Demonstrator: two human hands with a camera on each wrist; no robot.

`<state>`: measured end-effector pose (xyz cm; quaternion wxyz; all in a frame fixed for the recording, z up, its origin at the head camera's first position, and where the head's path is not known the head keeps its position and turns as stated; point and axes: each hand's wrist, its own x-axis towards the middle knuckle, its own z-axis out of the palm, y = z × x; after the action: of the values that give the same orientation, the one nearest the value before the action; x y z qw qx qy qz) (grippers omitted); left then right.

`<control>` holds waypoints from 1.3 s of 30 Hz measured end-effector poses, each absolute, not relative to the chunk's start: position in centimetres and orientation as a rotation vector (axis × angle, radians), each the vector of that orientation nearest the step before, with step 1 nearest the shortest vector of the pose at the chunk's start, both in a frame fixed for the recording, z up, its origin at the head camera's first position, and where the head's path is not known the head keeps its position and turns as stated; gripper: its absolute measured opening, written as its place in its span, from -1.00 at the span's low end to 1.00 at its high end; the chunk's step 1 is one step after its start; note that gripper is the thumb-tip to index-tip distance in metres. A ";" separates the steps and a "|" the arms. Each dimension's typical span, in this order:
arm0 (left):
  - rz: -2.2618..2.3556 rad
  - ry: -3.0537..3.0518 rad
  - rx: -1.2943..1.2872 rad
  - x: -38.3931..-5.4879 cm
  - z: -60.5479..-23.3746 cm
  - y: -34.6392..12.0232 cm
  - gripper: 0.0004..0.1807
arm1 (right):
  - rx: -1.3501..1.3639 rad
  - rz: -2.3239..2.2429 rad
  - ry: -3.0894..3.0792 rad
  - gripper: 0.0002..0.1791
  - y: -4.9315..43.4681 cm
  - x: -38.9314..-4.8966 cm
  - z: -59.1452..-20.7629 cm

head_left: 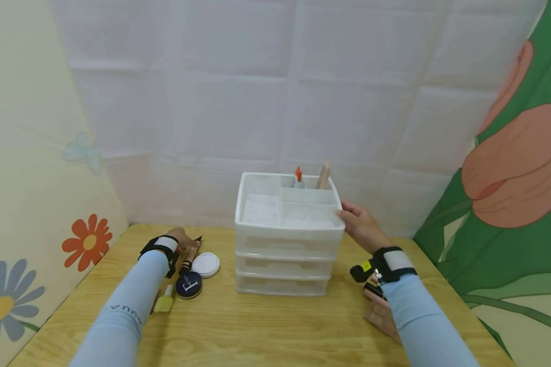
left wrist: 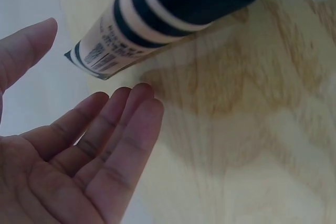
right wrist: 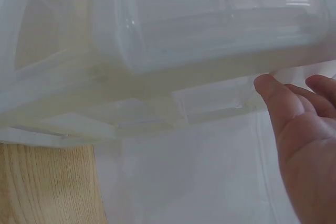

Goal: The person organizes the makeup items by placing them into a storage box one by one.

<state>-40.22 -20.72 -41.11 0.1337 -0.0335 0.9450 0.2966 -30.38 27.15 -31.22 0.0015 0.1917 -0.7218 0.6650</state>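
My left hand (left wrist: 89,156) is beside a beige squeeze tube (left wrist: 110,40) with black stripes and a black cap, thumb spread from the fingers. In the left wrist view a gap shows between these fingertips and the tube. At the right top rim of a white plastic drawer organizer (head_left: 284,239), my right hand (head_left: 362,227) rests its thumb tip on the edge. The right wrist view shows that thumb (right wrist: 275,90) right at the organizer's rim, with the fingers loosely bent beside it. An orange-tipped bottle (head_left: 298,176) and a beige tube (head_left: 323,176) stand in its back compartments.
Near my left forearm lie a white round lid (head_left: 206,264), a dark round compact (head_left: 189,285) and a small yellow bottle (head_left: 164,303). Beige and black cosmetic items (head_left: 380,316) lie partly under my right forearm. A white cloth (head_left: 220,112) hangs behind the wooden table (head_left: 257,331).
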 end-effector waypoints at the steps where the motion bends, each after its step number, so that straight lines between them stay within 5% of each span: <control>1: 0.861 2.737 -0.109 -40.3 -41.3 -20.7 -0.40 | 0.602 2.088 -2.264 -0.37 27.1 -30.4 -31.2; 19: 0.750 2.774 -0.095 -40.2 -41.5 -19.9 -0.66 | 0.625 2.109 -2.226 -0.37 27.2 -30.3 -31.2; 39: 0.910 2.756 -0.138 -40.4 -41.7 -20.4 -0.69 | 0.577 2.092 -2.254 -0.38 27.3 -30.4 -31.4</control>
<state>-40.38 -20.44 -41.72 0.1176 -0.0473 0.9419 0.3110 -30.39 27.32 -31.36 0.0062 0.1843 -0.7204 0.6686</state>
